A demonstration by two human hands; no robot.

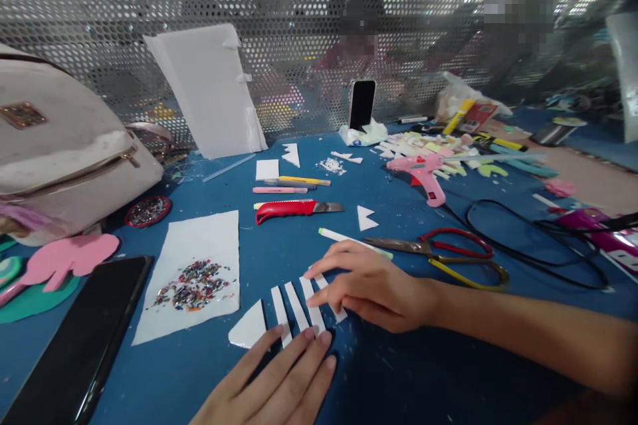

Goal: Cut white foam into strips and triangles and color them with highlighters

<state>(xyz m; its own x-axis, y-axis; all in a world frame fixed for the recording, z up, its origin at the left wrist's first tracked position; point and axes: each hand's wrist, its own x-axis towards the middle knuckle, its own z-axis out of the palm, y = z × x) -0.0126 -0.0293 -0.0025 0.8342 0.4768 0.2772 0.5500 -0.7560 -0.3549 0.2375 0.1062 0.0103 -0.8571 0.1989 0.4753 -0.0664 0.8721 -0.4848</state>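
Note:
Several narrow white foam-like strips [296, 305] lie side by side, slightly slanted, on the blue table. Left of them is a white wedge-shaped piece [250, 327] with a curved edge. My left hand [282, 382] lies flat, fingers stretched, with its fingertips on the strips' lower ends. From the right, my right hand [379, 289] reaches over with fingers apart; its fingertips touch the right-hand strips and partly hide them. A notched white piece [367, 218] and a white marker with a green tip [343, 238] lie beyond that hand.
Scissors [423, 247], a red utility knife [286, 211] and a pink glue gun [419, 172] with a looping cable lie beyond my hands. To the left are a paper sheet [219, 239] bearing glittery bits, a dark phone [74, 345] and a pale backpack [70, 139].

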